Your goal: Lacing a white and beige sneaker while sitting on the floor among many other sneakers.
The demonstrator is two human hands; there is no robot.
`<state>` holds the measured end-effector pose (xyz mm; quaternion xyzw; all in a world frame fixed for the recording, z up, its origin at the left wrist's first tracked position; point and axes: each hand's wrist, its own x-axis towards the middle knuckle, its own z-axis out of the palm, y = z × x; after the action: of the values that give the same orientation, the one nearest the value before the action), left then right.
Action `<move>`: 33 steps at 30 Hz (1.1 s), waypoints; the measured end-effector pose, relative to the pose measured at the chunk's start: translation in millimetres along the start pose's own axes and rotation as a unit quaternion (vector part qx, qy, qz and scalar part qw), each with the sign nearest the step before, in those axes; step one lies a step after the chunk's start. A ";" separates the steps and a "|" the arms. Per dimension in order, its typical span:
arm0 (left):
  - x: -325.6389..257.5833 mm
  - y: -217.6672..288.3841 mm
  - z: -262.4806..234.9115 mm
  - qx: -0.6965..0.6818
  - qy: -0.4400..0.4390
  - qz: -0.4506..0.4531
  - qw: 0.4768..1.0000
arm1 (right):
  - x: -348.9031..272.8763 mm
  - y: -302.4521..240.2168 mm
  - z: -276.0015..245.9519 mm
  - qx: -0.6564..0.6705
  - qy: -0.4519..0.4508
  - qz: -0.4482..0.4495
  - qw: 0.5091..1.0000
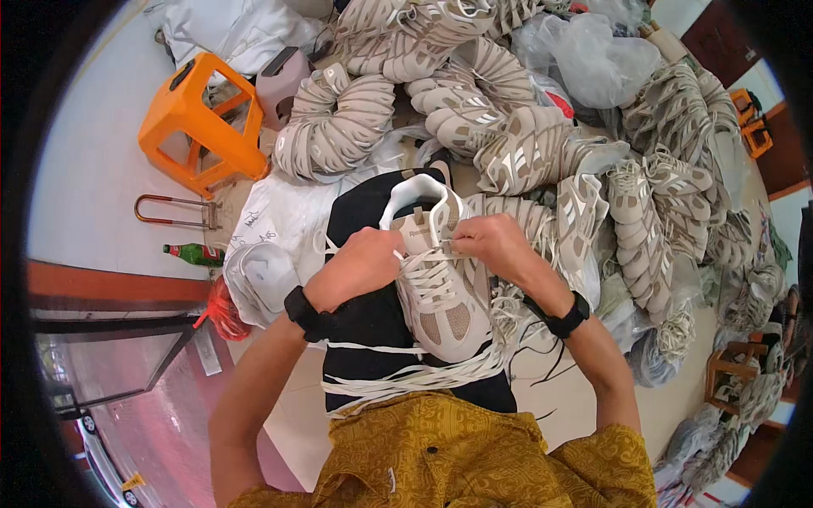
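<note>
A beige and white sneaker (451, 326) rests on my lap over black cloth (360, 212), its toe pointing toward me. White shoelace (434, 286) crosses its front in several rows. My left hand (360, 264) is closed at the left of the shoe's upper eyelets, pinching a lace end. On the opposite side, my right hand (495, 244) pinches the lace beside the tongue. The fingertips partly hide the lace between them. Loose white laces (406, 377) lie in a bundle across my lap below the toe.
Stacks of similar shoes (339, 127) cover the floor ahead and to the right. An orange stool (203, 118) stands at the far left, near a green bottle (195, 253). A clear plastic bag (593, 59) lies among the shoes. White shoe parts (261, 275) sit left of my lap.
</note>
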<state>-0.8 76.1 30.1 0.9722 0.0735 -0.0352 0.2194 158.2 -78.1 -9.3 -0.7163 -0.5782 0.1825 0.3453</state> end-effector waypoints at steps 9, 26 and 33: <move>-3.1 0.8 8.0 -0.219 -0.084 -0.250 0.940 | 15.5 -15.4 3.6 -0.239 -0.067 -0.091 0.964; -5.6 13.4 19.3 0.071 0.124 0.077 0.987 | 11.7 -16.0 4.6 -0.250 -0.097 -0.065 0.961; 16.3 29.7 36.0 0.091 0.162 -0.020 0.982 | 16.2 -19.7 -3.3 -0.296 -0.075 -0.148 0.941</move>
<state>18.7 36.0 8.5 0.9792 0.1241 0.1122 0.1144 150.8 -61.8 9.1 -0.6770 -0.7297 0.0036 0.0962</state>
